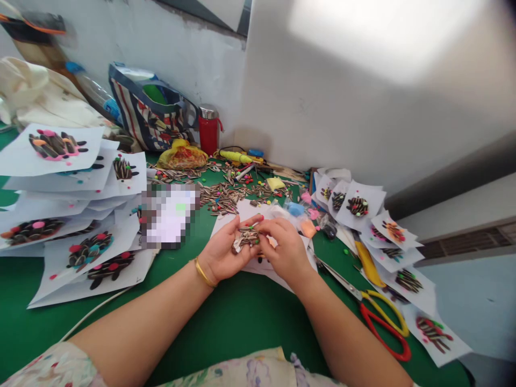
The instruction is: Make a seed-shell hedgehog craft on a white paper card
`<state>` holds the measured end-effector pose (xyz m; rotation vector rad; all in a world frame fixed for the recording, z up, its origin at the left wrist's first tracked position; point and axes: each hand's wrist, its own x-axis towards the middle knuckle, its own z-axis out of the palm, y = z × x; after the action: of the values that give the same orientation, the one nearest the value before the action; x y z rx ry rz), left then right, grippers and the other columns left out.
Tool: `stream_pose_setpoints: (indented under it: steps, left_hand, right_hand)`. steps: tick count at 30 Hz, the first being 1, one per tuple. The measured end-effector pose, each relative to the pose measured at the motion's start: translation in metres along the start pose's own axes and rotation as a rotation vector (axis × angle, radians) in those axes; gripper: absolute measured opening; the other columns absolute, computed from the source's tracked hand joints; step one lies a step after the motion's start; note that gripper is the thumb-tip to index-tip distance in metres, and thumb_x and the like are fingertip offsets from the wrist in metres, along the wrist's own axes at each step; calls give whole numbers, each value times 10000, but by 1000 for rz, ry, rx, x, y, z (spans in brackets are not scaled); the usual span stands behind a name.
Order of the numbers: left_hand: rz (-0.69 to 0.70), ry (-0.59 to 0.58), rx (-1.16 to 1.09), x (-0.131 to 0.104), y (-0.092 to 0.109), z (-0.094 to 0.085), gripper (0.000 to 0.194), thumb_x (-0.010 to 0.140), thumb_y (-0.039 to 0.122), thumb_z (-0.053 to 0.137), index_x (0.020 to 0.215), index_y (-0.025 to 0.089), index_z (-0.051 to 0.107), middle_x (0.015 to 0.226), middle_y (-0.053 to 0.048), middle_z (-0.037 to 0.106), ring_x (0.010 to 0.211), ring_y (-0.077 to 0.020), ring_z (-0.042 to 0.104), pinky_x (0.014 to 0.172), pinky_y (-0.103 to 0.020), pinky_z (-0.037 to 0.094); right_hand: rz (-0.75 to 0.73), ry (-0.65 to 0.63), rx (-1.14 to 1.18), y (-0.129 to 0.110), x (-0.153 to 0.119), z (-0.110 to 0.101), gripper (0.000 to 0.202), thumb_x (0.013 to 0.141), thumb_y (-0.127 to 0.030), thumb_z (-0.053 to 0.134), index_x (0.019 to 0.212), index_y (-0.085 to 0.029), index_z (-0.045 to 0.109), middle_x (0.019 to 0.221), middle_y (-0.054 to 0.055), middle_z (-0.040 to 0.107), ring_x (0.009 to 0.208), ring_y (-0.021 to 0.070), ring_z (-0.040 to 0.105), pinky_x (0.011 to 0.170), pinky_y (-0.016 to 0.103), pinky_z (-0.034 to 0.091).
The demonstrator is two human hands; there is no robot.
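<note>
A seed cluster (246, 237) is held at frame center in the cupped left hand (229, 248); the right hand (284, 251) is curled over its edge, grip apparently narrow, contents unclear; scissors (363, 299) are positioned lower right.

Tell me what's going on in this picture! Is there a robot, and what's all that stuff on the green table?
No robot here, just a person with two bare hands. There is one picture, from a camera on their head looking forward and down. The left hand lies palm up, holding striped seeds; the right hand's fingers are at them. On the green table are more seeds, big scissors, a red bottle and papers with seeds and colourful bits on them.
</note>
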<state>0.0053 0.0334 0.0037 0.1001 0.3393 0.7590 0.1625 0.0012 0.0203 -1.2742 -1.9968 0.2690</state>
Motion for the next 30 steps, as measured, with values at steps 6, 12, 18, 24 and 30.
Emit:
stream_pose_setpoints:
  steps: [6,12,18,24,30]
  left_hand:
    - [54,65,-58,-2,6,3,417,1001,379,346,1201,103,586,1242,-171,627,1212,-276,582,988,-417,512]
    - [114,93,-112,1,12,-1,373,995,354,374,1179,117,596,1202,-161,650,1246,-280,558,972,-432,529]
    - [117,116,-110,1,13,-2,376,994,348,368,1161,108,606,1189,-164,657,1240,-286,563,966,-430,534]
    - [120,129,-109,1,13,-1,379,996,344,363,1155,102,607,1184,-161,660,1232,-288,569,964,-420,534]
    - [124,130,-100,1,13,-2,379,998,351,355,1143,114,613,1160,-147,671,1223,-279,578,966,-423,531]
  right_hand:
    - [116,89,-31,24,-2,-17,204,928,-225,486,1034,-225,661,961,40,691,869,185,622,804,320,490]
    - [231,-19,-437,70,-5,-32,251,885,-208,516,969,-194,752,891,92,678,847,232,620,793,364,494]
    - [235,-109,-291,63,-7,-29,285,879,-140,490,1023,-219,722,998,64,698,971,214,621,894,353,471]
    - [276,-197,-155,47,-8,-19,177,845,-146,545,864,-220,705,910,31,708,904,192,622,813,318,467]
    - [337,-297,-132,45,-9,-11,189,820,-162,541,857,-235,711,903,16,726,828,180,636,726,292,454]
